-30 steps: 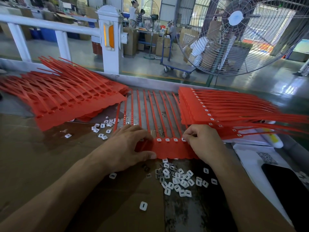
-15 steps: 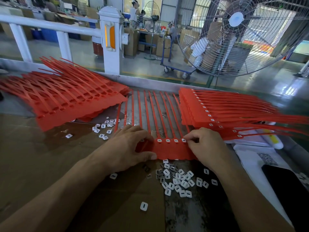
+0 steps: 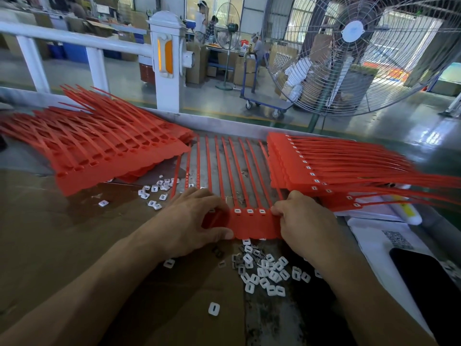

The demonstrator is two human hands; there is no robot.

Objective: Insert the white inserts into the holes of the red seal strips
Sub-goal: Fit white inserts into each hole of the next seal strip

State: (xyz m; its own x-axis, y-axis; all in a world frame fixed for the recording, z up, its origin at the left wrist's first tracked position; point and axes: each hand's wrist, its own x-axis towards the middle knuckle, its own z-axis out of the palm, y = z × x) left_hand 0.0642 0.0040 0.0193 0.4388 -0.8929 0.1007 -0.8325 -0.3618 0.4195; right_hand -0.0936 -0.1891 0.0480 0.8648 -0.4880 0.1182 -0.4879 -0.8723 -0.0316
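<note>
A worn grey metal workbench (image 3: 272, 318) carries a flat brown cardboard sheet (image 3: 62, 245) on its left part. Small white plastic inserts (image 3: 270, 274) lie scattered near the middle. Stacks of red plastic seal strips (image 3: 112, 156) rest left and right, white printed papers (image 3: 374, 236) and a black phone (image 3: 431, 285) at the right edge.

Both hands (image 3: 192, 221) (image 3: 304, 221) on red seal strip (image 3: 254, 226), right fingers (image 3: 275, 210) seemingly pinching.

Factory hall: big fan (image 3: 354, 53), white railing (image 3: 74, 39).
</note>
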